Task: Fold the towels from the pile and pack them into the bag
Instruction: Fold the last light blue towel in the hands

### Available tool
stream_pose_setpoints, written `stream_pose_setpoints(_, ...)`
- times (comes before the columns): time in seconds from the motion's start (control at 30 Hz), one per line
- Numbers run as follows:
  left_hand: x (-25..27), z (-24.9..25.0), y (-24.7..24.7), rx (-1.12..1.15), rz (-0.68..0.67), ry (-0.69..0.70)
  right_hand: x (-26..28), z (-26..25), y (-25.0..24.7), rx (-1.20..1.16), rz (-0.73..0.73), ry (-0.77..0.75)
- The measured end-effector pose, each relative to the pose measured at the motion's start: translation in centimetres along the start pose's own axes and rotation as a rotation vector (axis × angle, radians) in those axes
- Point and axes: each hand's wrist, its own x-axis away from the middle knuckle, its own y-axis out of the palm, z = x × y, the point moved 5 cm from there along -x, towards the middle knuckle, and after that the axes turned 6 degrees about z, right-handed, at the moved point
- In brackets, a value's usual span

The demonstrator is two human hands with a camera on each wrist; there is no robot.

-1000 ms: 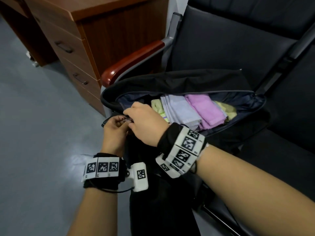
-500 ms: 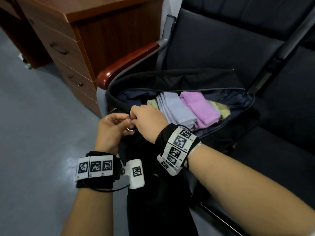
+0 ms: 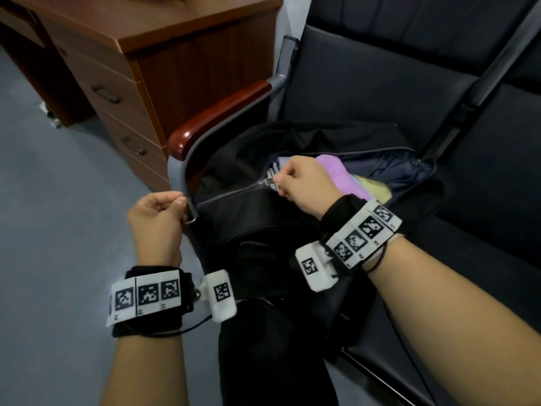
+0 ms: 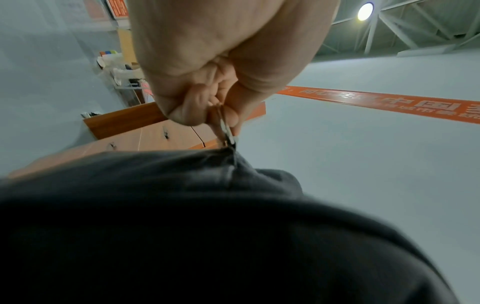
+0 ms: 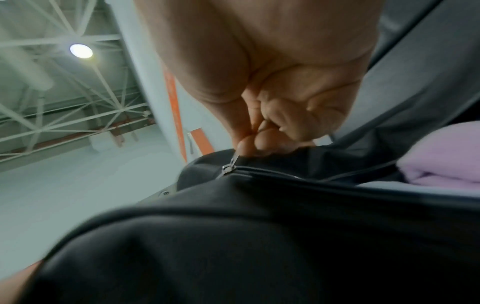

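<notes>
A black bag lies on the black seat, its zipper closed along the left part. Folded towels show in the still-open right part: a pink towel, a yellow one and a sliver of a pale lilac one. My right hand pinches the metal zipper pull partway along the opening. My left hand grips the strap tab with its metal ring at the bag's left end, holding it taut. The pink towel sits just behind the slider in the right wrist view.
The bag rests on a black chair with a red-brown wooden armrest at its left. A wooden desk with drawers stands further left on a grey floor. A second black seat adjoins on the right.
My right hand has drawn the zipper pull rightward away from the left hand, closing the left part of the bag over the towels. The left hand stays at the bag's end.
</notes>
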Motion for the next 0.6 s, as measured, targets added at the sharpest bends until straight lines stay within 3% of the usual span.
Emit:
stream_pose_setpoints(0.1, 0.0, 0.1, -0.5, -0.12, 0.081, 0.035, -0.3, 3.4, -2.7, -0.014, 0.095, 0.086)
stream_pose_setpoints(0.17, 0.8, 0.9, 0.6, -0.271, 0.067, 0.143, 0.1, 4.6, -3.1, 0.014, 0.111, 0.102)
stream_pose_setpoints(0.3, 5.7, 4.8, 5.2, -0.559, -0.032, 0.644, 0.8, 4.4, -2.4, -0.032, 0.076, 0.073)
stream_pose_setpoints(0.37, 8.4, 5.8, 8.3, -0.696, -0.15, 0.787, 1.0, 3.7, -2.8, -0.024, 0.085, 0.039)
stream_pose_setpoints(0.5, 10.5, 4.2, 12.0, -1.049, -0.269, 0.78, 2.1, 2.5, -3.3, 0.02, 0.066, -0.021)
stream_pose_setpoints(0.6, 10.6, 3.5, 12.8, -1.088, -0.189, 0.784, 2.9, 2.3, -3.4, 0.039, 0.021, -0.029)
